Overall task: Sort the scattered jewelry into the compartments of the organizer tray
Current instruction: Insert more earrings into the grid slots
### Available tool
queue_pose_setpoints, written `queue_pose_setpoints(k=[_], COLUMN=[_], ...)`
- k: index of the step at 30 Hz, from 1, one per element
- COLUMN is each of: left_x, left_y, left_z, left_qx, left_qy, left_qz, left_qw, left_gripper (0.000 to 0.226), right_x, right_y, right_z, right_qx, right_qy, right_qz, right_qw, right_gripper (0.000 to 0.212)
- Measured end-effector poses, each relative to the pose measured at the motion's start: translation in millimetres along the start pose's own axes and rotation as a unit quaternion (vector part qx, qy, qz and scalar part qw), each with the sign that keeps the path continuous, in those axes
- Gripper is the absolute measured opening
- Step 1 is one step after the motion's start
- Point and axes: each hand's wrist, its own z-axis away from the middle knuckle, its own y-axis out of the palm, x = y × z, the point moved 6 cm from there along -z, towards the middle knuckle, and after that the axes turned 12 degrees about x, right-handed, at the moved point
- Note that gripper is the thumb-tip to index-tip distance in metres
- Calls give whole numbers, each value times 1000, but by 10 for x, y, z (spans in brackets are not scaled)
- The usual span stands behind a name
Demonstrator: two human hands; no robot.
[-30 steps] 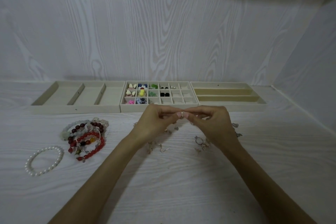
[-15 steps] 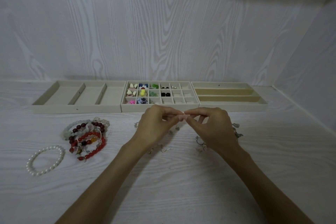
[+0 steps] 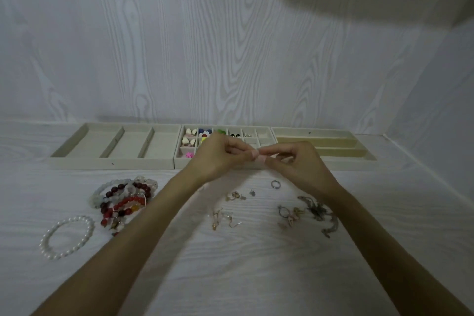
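Both hands (image 3: 259, 159) have risen over the gridded tray (image 3: 264, 133), pinching something tiny.

Over the organizer tray (image 3: 177, 161), the left hand (image 3: 218, 156) and right hand (image 3: 297, 164) meet fingertip to fingertip, seemingly pinching something tiny.

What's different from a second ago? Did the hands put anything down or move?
Both hands have moved up and away from the person, from above the loose pieces to in front of the grid tray. The left hand and right hand still pinch something tiny between their fingertips; it is too small to name. Nothing was let go. The bracelets, pearl bracelet and ring lie as before.
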Motion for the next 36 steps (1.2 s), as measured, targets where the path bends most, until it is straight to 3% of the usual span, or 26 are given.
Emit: queue_pose_setpoints(k=[5, 10, 13, 16, 25, 36], left_x=[-113, -51, 109, 264, 388, 321], left_y=[-315, -429, -409, -351, -171, -110], left_z=[-404, -841, -1023, -1144, -1366, -1454], left_qx=[2, 29, 59, 90, 153, 171], left_qy=[-15, -56, -98, -126, -132, -184], left_qz=[-58, -181, -262, -349, -434, -472], left_qw=[998, 981, 958, 924, 878, 845], left_gripper=[12, 6, 15, 25, 32, 43], right_x=[74, -135, -289, -407, -598, -667], right_y=[-173, -259, -212, -104, 22, 31], right_z=[-420, -805, -938, -1052, -1286, -1396], right_qx=[-30, -41, 1, 86, 181, 139], right_qy=[13, 69, 93, 116, 154, 197], right_qz=[33, 88, 78, 139, 302, 309], right_qw=[999, 993, 993, 980, 923, 920], right_gripper=[15, 15, 16, 12, 17, 25])
